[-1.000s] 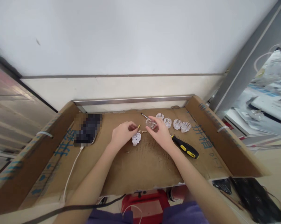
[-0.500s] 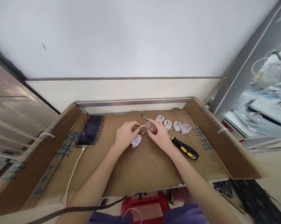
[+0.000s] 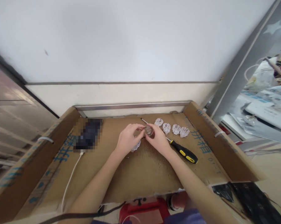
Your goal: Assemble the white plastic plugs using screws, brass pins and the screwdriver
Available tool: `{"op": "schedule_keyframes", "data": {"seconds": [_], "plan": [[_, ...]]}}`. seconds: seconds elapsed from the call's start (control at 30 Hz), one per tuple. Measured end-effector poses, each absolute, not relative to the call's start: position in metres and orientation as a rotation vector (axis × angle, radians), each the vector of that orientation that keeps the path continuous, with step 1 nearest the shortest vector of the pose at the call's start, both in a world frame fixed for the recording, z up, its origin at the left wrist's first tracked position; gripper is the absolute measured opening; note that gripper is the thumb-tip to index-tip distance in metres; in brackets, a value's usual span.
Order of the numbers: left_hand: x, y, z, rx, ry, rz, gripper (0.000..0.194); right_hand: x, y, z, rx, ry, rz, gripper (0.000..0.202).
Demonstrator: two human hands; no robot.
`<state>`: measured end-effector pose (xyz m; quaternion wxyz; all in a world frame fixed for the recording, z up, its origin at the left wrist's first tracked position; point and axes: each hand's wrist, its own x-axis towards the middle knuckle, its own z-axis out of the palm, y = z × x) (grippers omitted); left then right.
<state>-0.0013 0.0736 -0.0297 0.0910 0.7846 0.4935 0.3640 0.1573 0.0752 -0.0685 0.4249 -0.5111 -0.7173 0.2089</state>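
Note:
My right hand [image 3: 157, 138] is closed around a round, clear plastic plug housing [image 3: 149, 131]. The thumb and fingers of my left hand [image 3: 129, 139] are pinched at the housing's left side. A thin brass pin showed between those fingers a moment ago; they now mostly hide it. Under my left hand lies a whitish plug part [image 3: 137, 146], partly covered. A tiny screw [image 3: 127, 157] rests on the cardboard below it. Just right of my right hand lies a black and yellow screwdriver [image 3: 184, 152], its shaft passing beneath that hand.
Several clear plug halves with metal pins [image 3: 176, 129] lie in a row at the back right. A dark, blurred device [image 3: 89, 135] with a white cable [image 3: 71, 179] is at left. Raised cardboard walls [image 3: 205, 137] border the cardboard work surface [image 3: 140, 177].
My left hand has moved right, bringing the brass pin up against the clear housing. The plug part below is now more covered. The view has shifted slightly.

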Motion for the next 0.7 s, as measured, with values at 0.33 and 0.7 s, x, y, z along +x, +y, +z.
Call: {"op": "schedule_keyframes", "data": {"seconds": [0.33,0.7], "plan": [[0.001,0.078,-0.035,2.428,1.582,1.037,0.014,0.155,0.075,-0.067,-1.228,-1.812,0.533,0.039],[-0.001,0.085,-0.039,2.265,1.503,1.091,0.015,0.153,0.075,-0.063,-1.211,-1.809,0.49,0.038]]}}
